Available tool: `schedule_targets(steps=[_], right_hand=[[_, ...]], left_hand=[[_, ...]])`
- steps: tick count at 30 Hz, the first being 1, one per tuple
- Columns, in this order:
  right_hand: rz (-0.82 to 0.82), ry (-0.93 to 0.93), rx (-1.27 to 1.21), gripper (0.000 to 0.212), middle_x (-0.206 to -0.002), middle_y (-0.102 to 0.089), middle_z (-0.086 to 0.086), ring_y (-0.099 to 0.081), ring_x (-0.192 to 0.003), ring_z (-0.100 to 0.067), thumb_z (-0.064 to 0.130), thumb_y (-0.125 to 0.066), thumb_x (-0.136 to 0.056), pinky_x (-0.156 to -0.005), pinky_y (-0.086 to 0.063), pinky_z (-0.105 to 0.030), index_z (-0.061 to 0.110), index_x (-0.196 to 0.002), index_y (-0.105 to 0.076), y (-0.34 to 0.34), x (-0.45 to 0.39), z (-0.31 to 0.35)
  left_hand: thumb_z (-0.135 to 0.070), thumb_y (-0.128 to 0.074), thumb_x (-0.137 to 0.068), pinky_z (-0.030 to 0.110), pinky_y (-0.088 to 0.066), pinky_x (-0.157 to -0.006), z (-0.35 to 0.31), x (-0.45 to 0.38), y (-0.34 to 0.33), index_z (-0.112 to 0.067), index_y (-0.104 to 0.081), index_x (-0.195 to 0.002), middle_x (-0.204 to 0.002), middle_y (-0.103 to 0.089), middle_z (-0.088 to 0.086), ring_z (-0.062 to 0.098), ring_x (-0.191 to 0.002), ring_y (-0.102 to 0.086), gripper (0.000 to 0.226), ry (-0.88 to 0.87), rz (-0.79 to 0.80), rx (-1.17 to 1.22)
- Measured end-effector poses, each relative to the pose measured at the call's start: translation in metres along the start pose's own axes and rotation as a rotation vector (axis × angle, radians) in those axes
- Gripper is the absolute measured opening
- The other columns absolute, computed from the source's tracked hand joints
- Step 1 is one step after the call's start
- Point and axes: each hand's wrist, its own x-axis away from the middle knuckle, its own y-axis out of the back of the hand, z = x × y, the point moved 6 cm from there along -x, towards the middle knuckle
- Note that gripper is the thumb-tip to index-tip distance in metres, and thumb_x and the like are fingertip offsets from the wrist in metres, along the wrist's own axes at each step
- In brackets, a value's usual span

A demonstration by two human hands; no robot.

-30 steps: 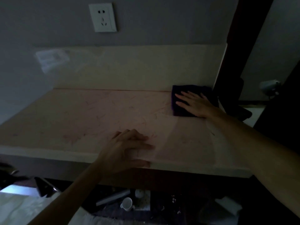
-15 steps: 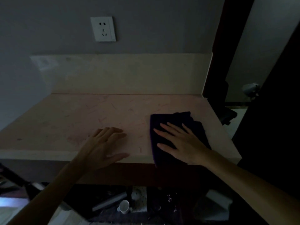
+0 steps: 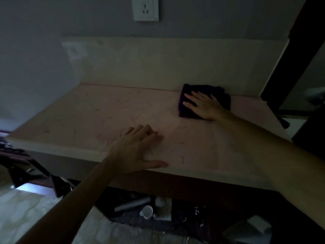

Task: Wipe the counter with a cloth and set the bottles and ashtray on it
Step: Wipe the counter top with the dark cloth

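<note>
Cloth (image 3: 204, 99) sits at the far right of the counter (image 3: 88, 117), its back edge against the backsplash (image 3: 158, 64). Dark purple, folded into a rough square, flat on the surface.

Right hand (image 3: 204, 108) lies palm-down on top of the cloth, fingers straight and slightly spread, pointing left. Pressing flat, not gripping.

Left hand (image 3: 139, 148) rests near the front edge of the counter, about mid-width, well apart from the cloth. Fingers loosely bent at the knuckles, thumb stretched out to the right along the surface, holding nothing.

Counter top is pale pinkish stone with faint reddish veining (lighting is very dim, so colours are approximate). Wall socket (image 3: 145, 8) is on the grey wall above the backsplash.

Below the counter's front edge, in shadow: a white cup (image 3: 146, 211) on its side and a long pale cylindrical item (image 3: 132, 203) just left of it. Can't make out what else is down there.
</note>
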Motion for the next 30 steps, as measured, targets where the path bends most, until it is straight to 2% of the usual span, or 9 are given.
schedule_targets(steps=[4, 8, 12, 17, 25, 30], right_hand=[[-0.010, 0.066, -0.035, 0.069, -0.164, -0.001, 0.012, 0.000, -0.152, -0.012, 0.075, -0.005, -0.088, -0.121, 0.003, -0.051, 0.048, -0.151, -0.006, -0.004, 0.069, 0.036], [-0.076, 0.202, -0.043, 0.071, -0.162, 0.001, 0.019, 0.003, -0.150, -0.006, 0.081, 0.002, -0.083, -0.120, 0.007, -0.047, 0.053, -0.148, -0.002, -0.023, 0.162, 0.078], [-0.085, 0.247, -0.078, 0.075, -0.161, 0.006, 0.022, 0.009, -0.149, -0.002, 0.084, -0.001, -0.081, -0.120, 0.010, -0.044, 0.053, -0.148, 0.003, -0.026, 0.194, 0.094], [-0.043, 0.271, -0.088, 0.073, -0.162, 0.000, 0.022, 0.003, -0.149, -0.001, 0.084, -0.005, -0.082, -0.121, 0.004, -0.042, 0.053, -0.148, -0.003, -0.020, 0.146, 0.088], [-0.019, 0.149, -0.050, 0.082, -0.164, -0.009, 0.013, -0.007, -0.151, -0.012, 0.085, -0.006, -0.078, -0.121, -0.004, -0.050, 0.048, -0.150, -0.014, -0.007, -0.048, 0.091], [-0.028, 0.135, -0.022, 0.085, -0.164, -0.008, 0.012, -0.007, -0.151, -0.014, 0.085, -0.001, -0.077, -0.120, -0.005, -0.050, 0.046, -0.152, -0.012, -0.006, -0.062, 0.096]], left_hand=[[-0.087, -0.049, -0.074, 0.033, -0.041, -0.079, -0.006, -0.001, 0.008, -0.021, -0.061, -0.127, -0.116, -0.057, -0.003, 0.020, -0.096, -0.055, 0.085, 0.035, 0.009, 0.011], [-0.084, -0.056, -0.073, 0.033, -0.042, -0.089, 0.001, 0.010, 0.009, -0.022, -0.054, -0.132, -0.127, -0.054, -0.006, 0.019, -0.110, -0.057, 0.085, 0.039, 0.047, 0.086], [-0.077, -0.058, -0.078, 0.034, -0.042, -0.093, 0.035, 0.033, 0.015, -0.025, -0.054, -0.132, -0.129, -0.053, -0.009, 0.018, -0.114, -0.059, 0.075, 0.060, 0.039, 0.096], [-0.086, -0.055, -0.071, 0.033, -0.041, -0.092, 0.058, 0.033, 0.013, -0.022, -0.057, -0.133, -0.129, -0.055, -0.004, 0.019, -0.112, -0.059, 0.089, 0.066, 0.100, 0.020], [-0.089, -0.049, -0.071, 0.036, -0.045, -0.091, 0.066, 0.037, 0.005, -0.030, -0.052, -0.139, -0.131, -0.053, -0.005, 0.017, -0.112, -0.054, 0.090, 0.023, 0.123, 0.050], [-0.089, -0.049, -0.072, 0.038, -0.046, -0.091, 0.062, 0.035, 0.011, -0.028, -0.051, -0.140, -0.131, -0.053, -0.004, 0.018, -0.111, -0.054, 0.091, 0.002, 0.109, 0.058]])
